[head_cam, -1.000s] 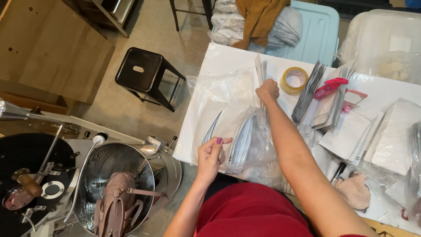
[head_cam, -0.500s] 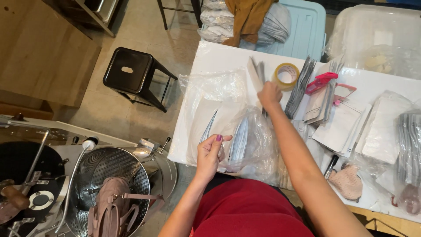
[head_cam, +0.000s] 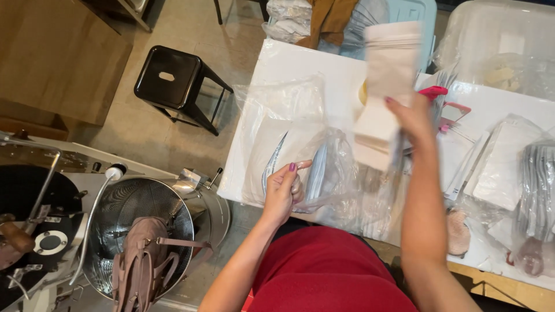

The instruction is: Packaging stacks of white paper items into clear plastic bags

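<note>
The person's right hand [head_cam: 413,118] is raised above the white worktop [head_cam: 300,63], its fingers closed around a stack of flat white pouches [head_cam: 384,92] that stands nearly upright and looks blurred. The left hand [head_cam: 283,190] sits at the near edge of the worktop, fingers curled and pinching the rim of a clear plastic bag [head_cam: 335,167], which lies crumpled beside it. Inside the bag and under it lie more flat white pouches [head_cam: 272,156], some on edge. Further right on the worktop are other piles of pouches [head_cam: 503,167] in clear wrapping, and a pink-handled tool [head_cam: 433,91] just behind the raised stack. A black metal stool [head_cam: 173,81] stands on the floor to the left of the worktop. Near the person's left elbow, a round steel drum [head_cam: 202,208] with a perforated wall holds a mauve handbag [head_cam: 144,260].
</note>
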